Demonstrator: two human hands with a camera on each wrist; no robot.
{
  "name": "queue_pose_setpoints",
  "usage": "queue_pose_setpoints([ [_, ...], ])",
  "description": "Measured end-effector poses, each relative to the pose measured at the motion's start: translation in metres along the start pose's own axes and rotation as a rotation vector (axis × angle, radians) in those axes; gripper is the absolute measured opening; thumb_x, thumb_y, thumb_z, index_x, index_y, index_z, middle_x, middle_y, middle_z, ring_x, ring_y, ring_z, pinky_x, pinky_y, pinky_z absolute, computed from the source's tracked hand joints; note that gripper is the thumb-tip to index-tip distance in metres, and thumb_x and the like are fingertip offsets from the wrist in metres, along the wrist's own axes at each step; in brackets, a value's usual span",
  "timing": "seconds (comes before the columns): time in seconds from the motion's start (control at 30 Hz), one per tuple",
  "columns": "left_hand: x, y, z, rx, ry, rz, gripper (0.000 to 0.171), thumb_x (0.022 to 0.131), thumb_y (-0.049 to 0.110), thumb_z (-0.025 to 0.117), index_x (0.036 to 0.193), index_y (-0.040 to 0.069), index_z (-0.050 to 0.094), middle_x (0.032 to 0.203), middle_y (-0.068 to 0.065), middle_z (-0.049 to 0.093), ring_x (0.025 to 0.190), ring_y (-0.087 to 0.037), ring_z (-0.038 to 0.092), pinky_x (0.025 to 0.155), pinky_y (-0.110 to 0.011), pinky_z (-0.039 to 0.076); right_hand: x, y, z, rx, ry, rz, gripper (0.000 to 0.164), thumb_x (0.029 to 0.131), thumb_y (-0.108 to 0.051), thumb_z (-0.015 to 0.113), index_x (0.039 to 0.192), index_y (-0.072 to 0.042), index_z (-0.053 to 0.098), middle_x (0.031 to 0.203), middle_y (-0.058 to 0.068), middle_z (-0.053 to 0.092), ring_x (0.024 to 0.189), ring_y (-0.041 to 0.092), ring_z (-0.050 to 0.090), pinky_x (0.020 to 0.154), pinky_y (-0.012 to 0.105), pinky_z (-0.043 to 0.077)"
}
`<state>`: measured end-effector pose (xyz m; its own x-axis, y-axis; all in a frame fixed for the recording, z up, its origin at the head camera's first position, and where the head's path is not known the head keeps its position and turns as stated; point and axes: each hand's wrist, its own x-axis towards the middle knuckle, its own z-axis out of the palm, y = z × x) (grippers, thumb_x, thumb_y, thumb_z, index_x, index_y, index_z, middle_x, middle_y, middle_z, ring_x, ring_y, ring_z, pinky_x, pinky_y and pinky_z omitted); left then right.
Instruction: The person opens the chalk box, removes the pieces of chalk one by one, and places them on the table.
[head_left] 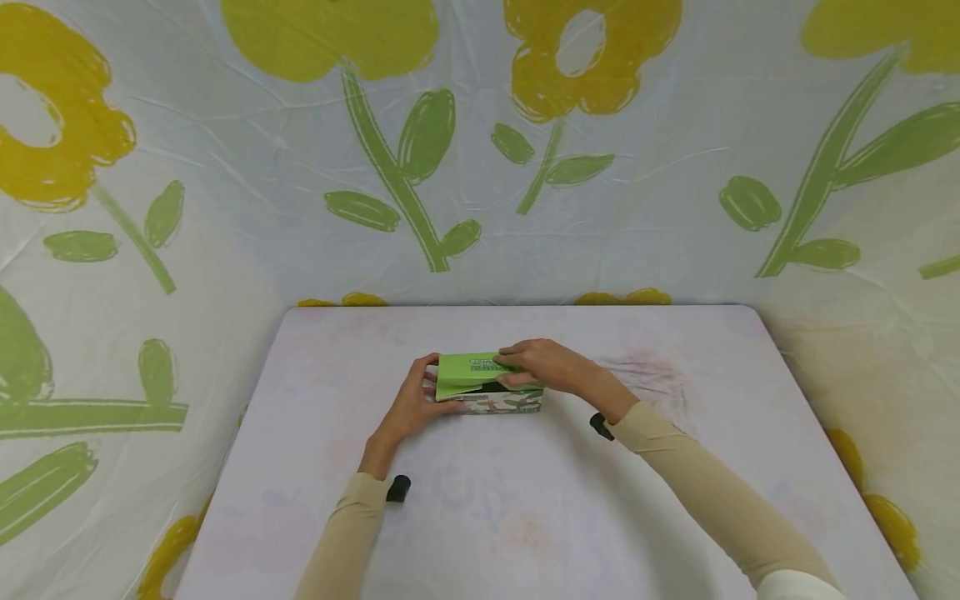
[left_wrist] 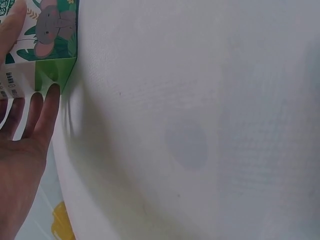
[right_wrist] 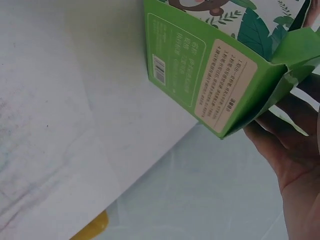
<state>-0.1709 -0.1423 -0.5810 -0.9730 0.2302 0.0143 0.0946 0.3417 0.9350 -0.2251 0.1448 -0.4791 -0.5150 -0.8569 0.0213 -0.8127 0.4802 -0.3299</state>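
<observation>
A green cardboard box (head_left: 502,403) with leaf and animal prints lies on the table between both hands. Its green lid (head_left: 459,372) is partly raised along the front, leaving a dark gap. My left hand (head_left: 411,407) holds the left end, thumb at the front face and fingers spread over the end panel. An elephant print shows on the box (left_wrist: 52,30) in the left wrist view. From the right, my right hand (head_left: 555,365) pinches the lid, fingers on top and thumb by the gap. A bent flap (right_wrist: 300,50) sticks out near its fingers in the right wrist view.
The pale table (head_left: 480,517) has rounded far corners and faint coloured smudges. Flower-printed cloth (head_left: 285,167) hangs behind it and along the sides. Small black devices (head_left: 399,488) sit at both wrists.
</observation>
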Motion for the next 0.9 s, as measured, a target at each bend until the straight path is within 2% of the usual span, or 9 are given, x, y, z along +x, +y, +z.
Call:
queue_pose_setpoints([
  [0.2, 0.0, 0.0, -0.001, 0.011, -0.001, -0.004, 0.099, 0.077, 0.018, 0.094, 0.154, 0.01, 0.033, 0.134, -0.009, 0.049, 0.108, -0.023, 0.051, 0.091, -0.036, 0.051, 0.002, -0.001, -0.005, 0.06, -0.051, 0.036, 0.048, 0.107, -0.031, 0.057, 0.139, 0.005, 0.06, 0.139, 0.025, 0.06, 0.127, 0.039, 0.06, 0.108, 0.052, 0.048],
  [0.57, 0.002, 0.001, -0.002, 0.041, -0.007, 0.01, 0.1, 0.076, 0.018, 0.094, 0.154, 0.007, 0.033, 0.131, -0.01, 0.051, 0.108, -0.024, 0.052, 0.092, -0.04, 0.052, 0.004, 0.006, -0.01, 0.19, -0.083, 0.069, 0.05, 0.109, -0.033, 0.053, 0.141, 0.005, 0.058, 0.14, 0.021, 0.06, 0.129, 0.037, 0.059, 0.111, 0.051, 0.046],
  [0.67, 0.002, 0.002, 0.0, 0.04, -0.012, 0.018, 0.102, 0.075, 0.017, 0.095, 0.155, 0.005, 0.032, 0.131, -0.011, 0.05, 0.109, -0.025, 0.051, 0.093, -0.042, 0.051, 0.004, 0.008, -0.013, 0.244, -0.083, 0.082, 0.046, 0.11, -0.03, 0.051, 0.138, 0.005, 0.061, 0.137, 0.019, 0.063, 0.128, 0.034, 0.06, 0.11, 0.05, 0.047],
  [0.9, 0.002, 0.0, 0.001, 0.051, 0.004, 0.028, 0.101, 0.074, 0.017, 0.095, 0.153, 0.01, 0.033, 0.132, -0.01, 0.048, 0.111, -0.025, 0.05, 0.093, -0.042, 0.051, 0.007, 0.012, -0.018, 0.34, -0.083, 0.071, 0.042, 0.11, -0.027, 0.053, 0.133, 0.005, 0.065, 0.131, 0.017, 0.068, 0.123, 0.034, 0.064, 0.104, 0.051, 0.051],
])
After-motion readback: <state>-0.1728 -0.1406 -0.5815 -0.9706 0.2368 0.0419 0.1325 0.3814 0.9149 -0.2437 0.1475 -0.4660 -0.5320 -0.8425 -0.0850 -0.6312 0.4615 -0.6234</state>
